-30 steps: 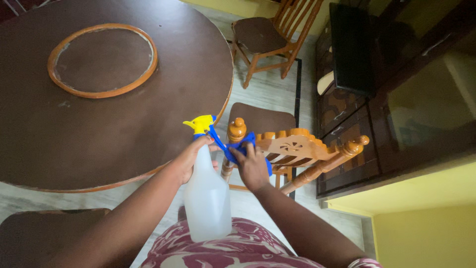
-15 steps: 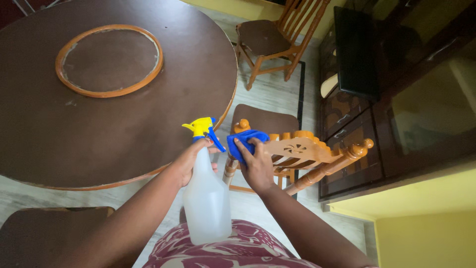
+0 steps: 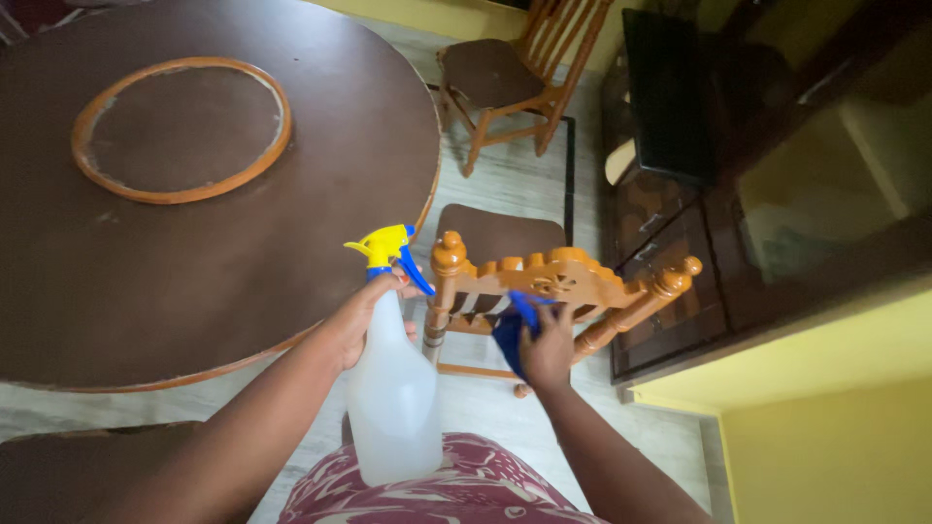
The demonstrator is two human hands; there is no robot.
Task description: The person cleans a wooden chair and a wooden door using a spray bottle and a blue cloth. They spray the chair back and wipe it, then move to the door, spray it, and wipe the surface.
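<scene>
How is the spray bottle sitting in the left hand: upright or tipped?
Upright. The spray bottle has its yellow nozzle on top and its base low by the lap, with the left hand gripping its neck.

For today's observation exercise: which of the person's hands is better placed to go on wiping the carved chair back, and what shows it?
Probably the right hand: it presses the blue cloth against the chair back. The left hand grips the spray bottle.

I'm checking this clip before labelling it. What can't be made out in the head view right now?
- Blue cloth: mostly covered by the right hand against the chair back.
- Spray bottle: whether it holds liquid is unclear through its cloudy wall; the left hand covers its neck.
- Round table: left side cut off by the frame edge.
- Cabinet: contents lost in dark reflections.
</scene>
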